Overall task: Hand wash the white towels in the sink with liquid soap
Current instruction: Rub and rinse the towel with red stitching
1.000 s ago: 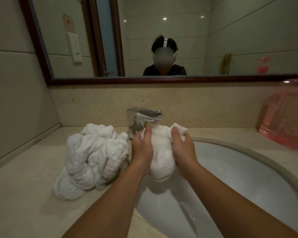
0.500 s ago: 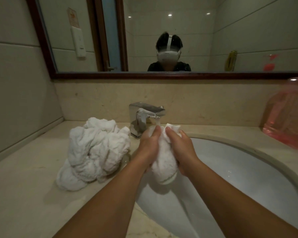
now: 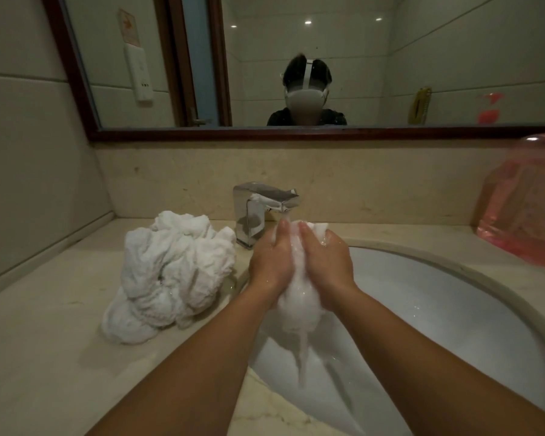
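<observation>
Two hands are locked round one soaked white towel [image 3: 298, 306]: it is squeezed between the left hand [image 3: 271, 262] and right hand [image 3: 328, 265], fingers [image 3: 283, 231] curled, beneath the faucet [image 3: 258, 206], over the sink [image 3: 453, 309]. More towels [image 3: 170, 272] are heaped on the counter [image 3: 44, 357], left. The mirrored wall sign [image 3: 129, 28] is too blurred to be read.

This is a bathroom: a white sink [image 3: 438, 297] at 3 o'clock in the stone bench [image 3: 44, 347], a chrome tap [image 3: 254, 209] at 12 o'clock, a framed mirror [image 3: 453, 64] above it, and tiled walls [image 3: 29, 158].
</observation>
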